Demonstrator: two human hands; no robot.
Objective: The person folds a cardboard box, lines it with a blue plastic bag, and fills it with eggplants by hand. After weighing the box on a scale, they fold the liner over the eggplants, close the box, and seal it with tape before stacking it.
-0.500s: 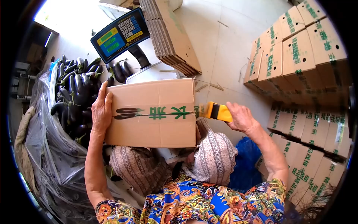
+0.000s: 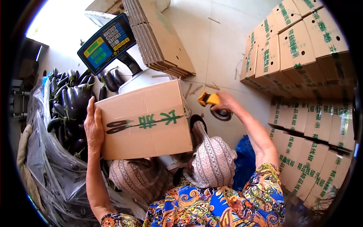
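Note:
A cardboard box (image 2: 151, 142) lies in front of me, its top seam closed under clear tape, with green characters and a dark eggplant picture printed along it. My left hand (image 2: 93, 126) grips the box's left end, thumb and fingers along the edge. Off the box's right end, my right hand (image 2: 227, 103) is wrapped round a yellow tape dispenser (image 2: 208, 99). Its tape roll (image 2: 221, 114) hangs below the hand. The dispenser is apart from the box. Beneath the box, the scale is mostly hidden; its display panel (image 2: 107, 43) shows behind.
Many eggplants (image 2: 70, 102) lie on plastic sheeting (image 2: 49, 162) at the left. Flattened cartons (image 2: 162, 41) stand upright behind the box. Stacked printed boxes (image 2: 298, 49) fill the right side. A blue plastic bag (image 2: 244, 160) sits by my right knee.
The box has tilted, its right end turning upward in view. My right hand has moved up with the tape dispenser and turned it, so the roll now shows. My left hand still grips the box.

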